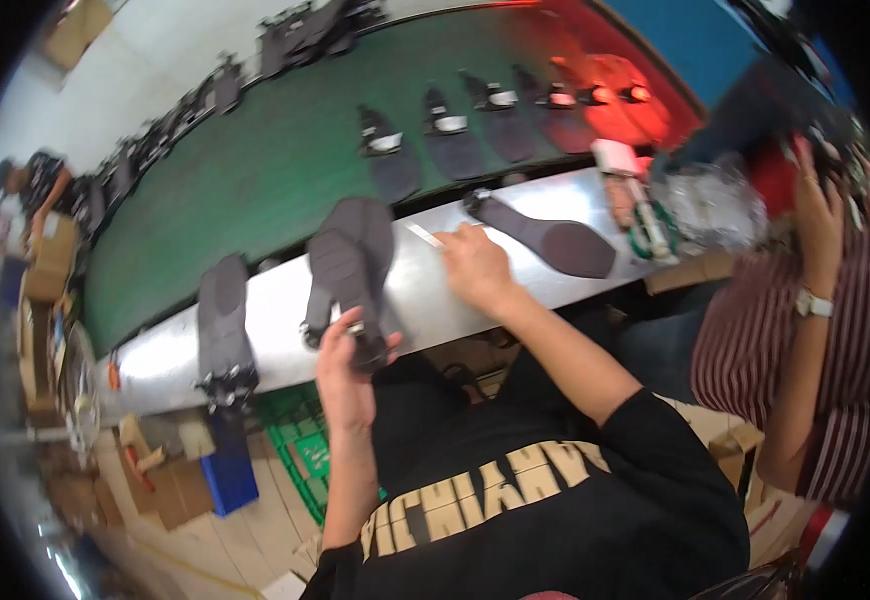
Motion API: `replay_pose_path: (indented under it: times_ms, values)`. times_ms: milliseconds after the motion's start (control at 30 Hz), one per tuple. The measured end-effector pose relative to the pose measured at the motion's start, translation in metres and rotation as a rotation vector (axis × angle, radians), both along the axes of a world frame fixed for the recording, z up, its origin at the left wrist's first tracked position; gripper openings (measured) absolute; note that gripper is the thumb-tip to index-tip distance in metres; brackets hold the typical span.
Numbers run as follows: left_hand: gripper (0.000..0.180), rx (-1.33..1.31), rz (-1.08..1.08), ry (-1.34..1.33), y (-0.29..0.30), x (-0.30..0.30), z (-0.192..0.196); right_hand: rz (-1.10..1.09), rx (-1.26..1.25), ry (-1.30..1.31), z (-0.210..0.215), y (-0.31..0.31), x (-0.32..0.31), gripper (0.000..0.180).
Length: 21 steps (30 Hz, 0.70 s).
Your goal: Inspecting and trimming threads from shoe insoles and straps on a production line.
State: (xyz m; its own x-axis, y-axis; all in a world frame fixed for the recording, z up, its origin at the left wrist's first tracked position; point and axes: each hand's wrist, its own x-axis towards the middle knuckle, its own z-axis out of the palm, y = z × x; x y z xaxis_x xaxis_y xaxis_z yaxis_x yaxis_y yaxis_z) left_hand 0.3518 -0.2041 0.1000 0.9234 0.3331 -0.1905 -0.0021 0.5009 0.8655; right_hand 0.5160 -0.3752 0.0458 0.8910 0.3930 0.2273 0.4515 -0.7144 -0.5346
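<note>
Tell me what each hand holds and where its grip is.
Left hand: dark sandal, by its narrow near end. Right hand: white strip, by its lower end.

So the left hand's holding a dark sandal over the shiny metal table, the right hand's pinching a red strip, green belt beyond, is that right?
Not quite: in the head view, the strip in the right hand is white, not red. The rest holds: the left hand has a dark sandal over the shiny metal table, with the green belt beyond.
</note>
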Motion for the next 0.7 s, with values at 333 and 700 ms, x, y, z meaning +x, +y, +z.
replay_pose_path:
  times_ms: [333, 700]
  values:
    - [0.035, 0.081, 0.061, 0.005, 0.0, -0.005, 0.01, 0.048, 0.023, 0.058, 0.019, 0.004, -0.007, 0.03]
    - [0.034, 0.031, 0.078, 0.007, -0.004, -0.002, 0.008, 0.033, 0.025, -0.019, 0.002, -0.006, -0.008, 0.039]
